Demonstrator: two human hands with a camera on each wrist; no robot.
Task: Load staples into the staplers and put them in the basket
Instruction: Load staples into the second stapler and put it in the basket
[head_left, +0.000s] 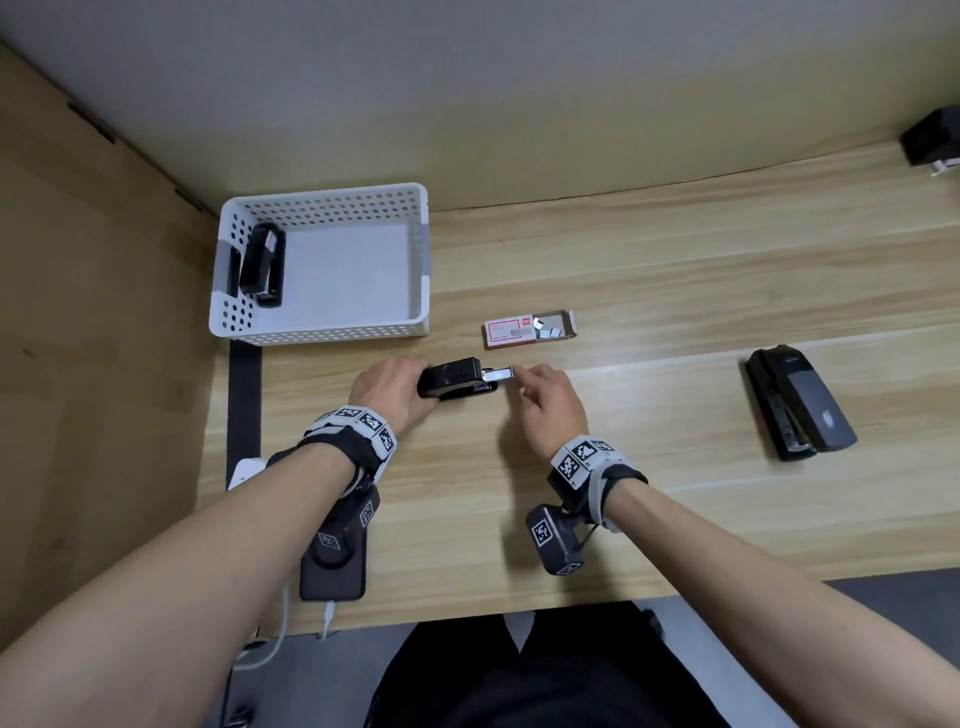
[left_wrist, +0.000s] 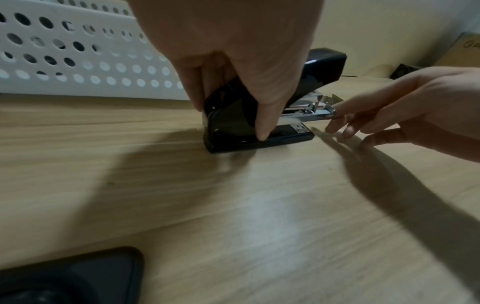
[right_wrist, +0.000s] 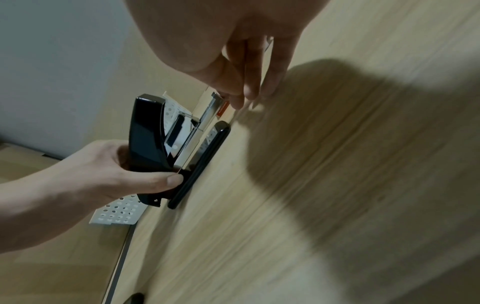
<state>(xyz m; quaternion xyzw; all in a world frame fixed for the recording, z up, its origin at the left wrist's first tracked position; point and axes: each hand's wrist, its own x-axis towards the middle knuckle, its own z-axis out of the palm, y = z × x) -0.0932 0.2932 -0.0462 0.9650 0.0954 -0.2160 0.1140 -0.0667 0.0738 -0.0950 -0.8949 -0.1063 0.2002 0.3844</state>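
Note:
A black stapler (head_left: 452, 382) stands on the wooden table (head_left: 649, 519), its lid raised and its metal staple tray (head_left: 500, 373) slid out to the right. My left hand (head_left: 395, 395) grips the stapler's rear end, thumb on the near side (right_wrist: 171, 181). My right hand (head_left: 545, 400) reaches to the tray's outer end, where the index fingertip (left_wrist: 335, 111) touches the metal; the other fingers hang loose. A small staple box (head_left: 530, 330) lies open just behind. The white perforated basket (head_left: 322, 332) at the back left holds one black stapler (head_left: 262, 265).
A larger dark grey stapler (head_left: 800, 405) lies at the right of the table. A black phone-like slab (head_left: 332, 566) with a white cable sits near the front left edge. A dark object (head_left: 932, 137) stands at the far right corner. Wooden panels wall the left and back.

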